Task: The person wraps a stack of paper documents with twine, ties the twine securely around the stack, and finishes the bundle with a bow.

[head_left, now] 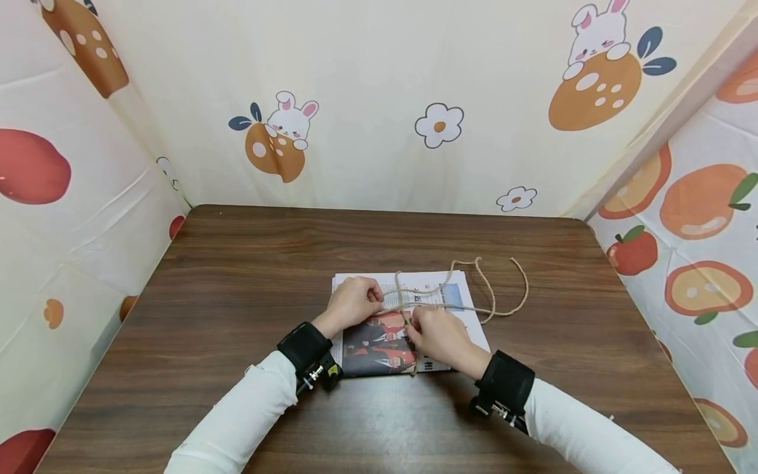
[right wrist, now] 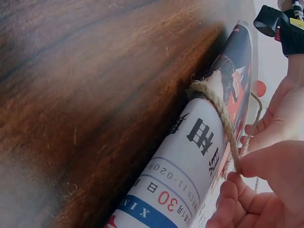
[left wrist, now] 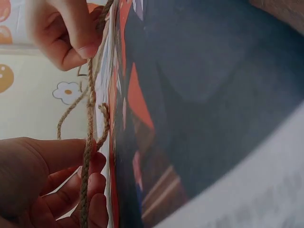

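Note:
A folded stack of newspapers (head_left: 379,349) lies on the table, with jute twine (head_left: 398,283) running round it and crossing on top. My left hand (head_left: 353,304) is over the stack's left part, its thumb and fingertips pinching twine; the left wrist view shows a short twine end (left wrist: 103,114) by that thumb. Near the middle of the stack, my right hand (head_left: 441,336) pinches the twine between thumb and forefinger. In the right wrist view the twine (right wrist: 223,111) goes from that pinch over the newspaper's folded edge. The crossing is partly hidden by my fingers.
Loose twine (head_left: 524,283) curls past the stack's right side onto the brown wooden table (head_left: 249,263). Patterned cloth walls (head_left: 367,131) stand behind and on both sides. Each wrist wears a black strap (head_left: 304,347) with a camera mount.

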Tool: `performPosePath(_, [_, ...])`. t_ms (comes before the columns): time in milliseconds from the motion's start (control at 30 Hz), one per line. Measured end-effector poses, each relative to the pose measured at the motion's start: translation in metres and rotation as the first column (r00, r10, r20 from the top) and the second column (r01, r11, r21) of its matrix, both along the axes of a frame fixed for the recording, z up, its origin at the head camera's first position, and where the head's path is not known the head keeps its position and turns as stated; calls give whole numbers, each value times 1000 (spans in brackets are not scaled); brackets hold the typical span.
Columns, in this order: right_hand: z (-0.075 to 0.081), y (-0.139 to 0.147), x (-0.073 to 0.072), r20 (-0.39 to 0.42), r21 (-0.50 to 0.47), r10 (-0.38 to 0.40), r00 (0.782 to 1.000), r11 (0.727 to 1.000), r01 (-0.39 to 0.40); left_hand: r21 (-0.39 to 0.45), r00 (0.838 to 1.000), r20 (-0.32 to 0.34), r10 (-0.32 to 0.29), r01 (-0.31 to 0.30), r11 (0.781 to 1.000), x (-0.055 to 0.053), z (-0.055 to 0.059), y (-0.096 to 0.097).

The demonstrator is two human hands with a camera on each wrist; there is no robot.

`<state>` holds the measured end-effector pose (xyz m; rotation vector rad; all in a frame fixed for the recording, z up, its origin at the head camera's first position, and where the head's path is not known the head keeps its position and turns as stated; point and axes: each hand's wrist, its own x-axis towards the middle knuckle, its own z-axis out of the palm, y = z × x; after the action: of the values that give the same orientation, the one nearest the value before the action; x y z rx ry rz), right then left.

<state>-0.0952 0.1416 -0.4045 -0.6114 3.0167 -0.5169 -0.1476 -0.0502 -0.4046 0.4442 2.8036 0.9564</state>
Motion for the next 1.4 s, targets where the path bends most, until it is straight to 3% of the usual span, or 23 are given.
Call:
performPosePath(400, [-1, -2, 2, -18, -26, 5, 1000, 1000, -6, 36, 998, -4, -63, 63, 997, 2, -6, 14])
performPosePath(567, [-1, 1, 1, -11, -35, 15, 1000, 999, -16, 46, 998, 22, -62, 61, 997, 1, -5, 16])
performPosePath(900, [-1, 11, -9, -117, -15, 84, 990, 996, -86, -13, 997, 33, -75, 76, 997, 2, -6, 16])
performPosePath(1200, [-5, 9, -13, -90, 15, 105, 990, 994, -105, -42, 993, 26, -111, 112, 993, 2, -5, 17])
performPosePath(1400, [-7, 8, -12, -127, 17, 129, 983, 992, -128, -44, 989, 26, -143, 144, 989, 3, -5, 16])
